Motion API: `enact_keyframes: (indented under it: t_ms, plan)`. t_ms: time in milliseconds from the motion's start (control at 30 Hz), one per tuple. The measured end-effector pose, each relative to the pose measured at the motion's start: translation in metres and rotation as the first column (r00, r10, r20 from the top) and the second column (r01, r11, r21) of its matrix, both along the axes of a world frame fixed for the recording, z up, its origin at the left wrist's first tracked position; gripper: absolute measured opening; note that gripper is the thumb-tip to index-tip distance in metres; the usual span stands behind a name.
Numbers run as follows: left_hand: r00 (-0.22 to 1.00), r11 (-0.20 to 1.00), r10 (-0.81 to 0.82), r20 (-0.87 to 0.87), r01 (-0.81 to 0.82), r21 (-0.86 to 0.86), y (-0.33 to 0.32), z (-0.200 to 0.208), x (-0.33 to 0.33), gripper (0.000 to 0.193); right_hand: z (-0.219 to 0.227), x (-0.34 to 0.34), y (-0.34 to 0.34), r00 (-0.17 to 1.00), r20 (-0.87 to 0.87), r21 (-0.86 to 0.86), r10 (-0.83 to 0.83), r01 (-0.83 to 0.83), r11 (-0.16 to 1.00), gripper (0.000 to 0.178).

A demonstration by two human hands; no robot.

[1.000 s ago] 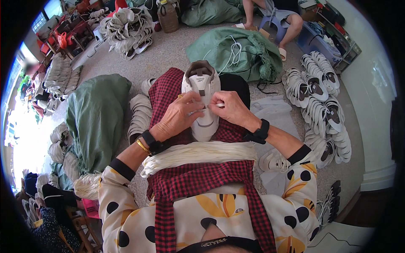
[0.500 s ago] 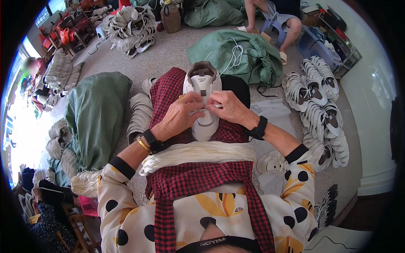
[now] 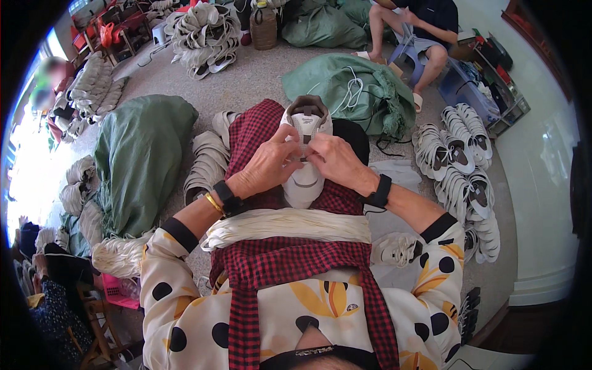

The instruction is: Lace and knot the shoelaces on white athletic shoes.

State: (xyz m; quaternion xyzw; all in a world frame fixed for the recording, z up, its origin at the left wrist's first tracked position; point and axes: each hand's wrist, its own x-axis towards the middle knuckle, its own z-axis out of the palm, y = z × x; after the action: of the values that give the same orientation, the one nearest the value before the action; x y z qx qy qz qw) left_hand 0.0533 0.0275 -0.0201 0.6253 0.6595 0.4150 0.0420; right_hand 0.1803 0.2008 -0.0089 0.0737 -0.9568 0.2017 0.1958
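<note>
A white sneaker with a brown collar lining lies on my lap, its toe toward me and its heel away. My left hand bends over the left eyelet edge, fingers and thumb curled in close together; what they grip is hidden. On the opposite edge my right hand is closed in a pinch at the lacing, where a white shoelace showed between its fingers a moment ago. A thick bundle of cream shoelaces stretches across the checked red-and-black apron, nearer my body than the shoe.
Stacked white shoe uppers stand left and right of me. Green sacks bulge at the left and ahead. One laced shoe rests by my right side. A seated person is at the far right.
My view has shifted slightly. Both hands stay at the sneaker's lacing; the right fingers have drawn closer to the eyelet edge, and the white lace between them is now hidden.
</note>
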Motion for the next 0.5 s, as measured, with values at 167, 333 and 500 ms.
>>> enact_keyframes:
  t_ms: [167, 333, 500]
  plan:
    - [0.999, 1.0, -0.007, -0.038, 0.008, 0.025, -0.001, -0.002, -0.003, 0.018, 0.006, 0.005, -0.011, 0.997, 0.019, 0.027, -0.072, 0.071, 0.997, 0.011]
    - [0.999, 0.999, -0.03, -0.022, 0.031, 0.036, -0.001, -0.001, -0.002, 0.013, 0.007, -0.001, -0.005, 0.997, 0.079, -0.07, -0.022, 0.028, 0.997, 0.008]
    - [0.999, 0.995, -0.018, -0.046, 0.023, 0.1, -0.007, -0.005, -0.001, 0.011, 0.003, -0.001, -0.005, 0.994, 0.11, -0.141, -0.005, 0.021, 0.99, 0.014]
